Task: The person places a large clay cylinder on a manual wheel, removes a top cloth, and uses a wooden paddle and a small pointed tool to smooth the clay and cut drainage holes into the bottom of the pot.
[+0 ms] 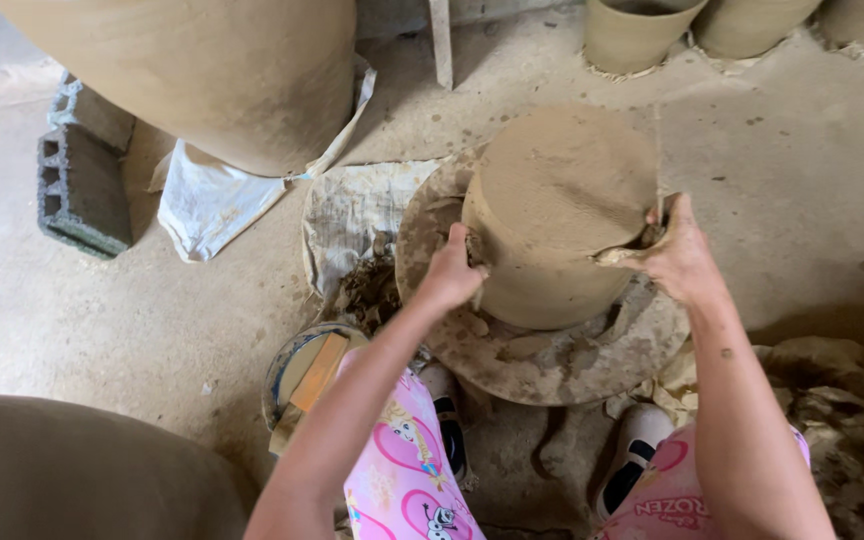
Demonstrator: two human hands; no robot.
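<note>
Flanking clay cylinder: left hand, right hand.

- We see a thick clay cylinder standing on a round, clay-smeared wheel set on the concrete floor.
- Our left hand presses against the cylinder's left wall.
- Our right hand is on its right side, pinching a torn strip of clay.
- A large clay pot stands at the upper left, over a white sack, beside a grey concrete block.
- A bucket sits just left of our knees.
</note>
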